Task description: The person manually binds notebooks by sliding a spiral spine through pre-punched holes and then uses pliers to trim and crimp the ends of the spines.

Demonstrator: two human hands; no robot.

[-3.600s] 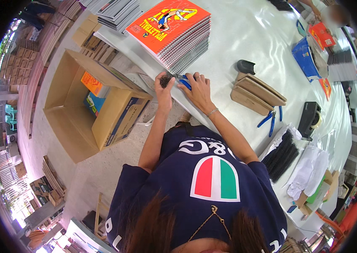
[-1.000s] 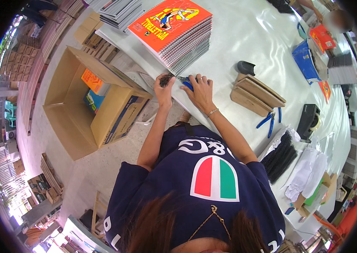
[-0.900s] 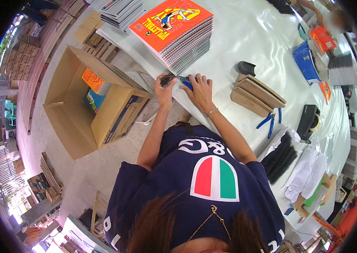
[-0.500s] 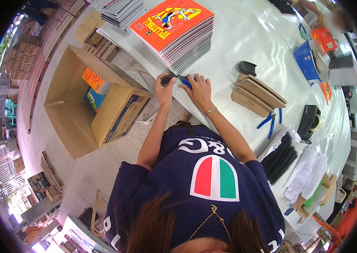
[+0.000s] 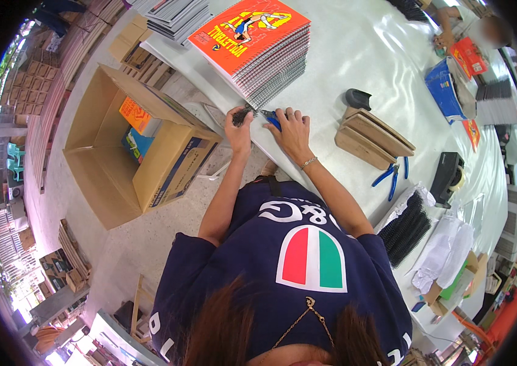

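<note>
My left hand (image 5: 238, 133) is closed around a small tangle of dark wire-like pieces (image 5: 240, 116) at the table's left edge. Blue-handled pliers (image 5: 273, 121) sit in my right hand (image 5: 295, 136), their tip pointing left toward that tangle. Both hands are just below the near corner of a tall stack of spiral-bound notebooks (image 5: 276, 70) with orange-red covers. Whether the pliers' jaws touch any wire is too small to make out.
An open cardboard box (image 5: 173, 177) with notebooks inside stands left of the table. Rightward lie a wooden block holder (image 5: 373, 139), another blue-handled pliers (image 5: 392, 181), a tape dispenser (image 5: 447, 178) and black spiral coils (image 5: 406, 229). A blue bin (image 5: 444, 91) stands near a co-worker.
My right hand with the pliers has shifted slightly right, away from my left hand, which stays in place. At the far right, a co-worker's hand has moved left and down.
</note>
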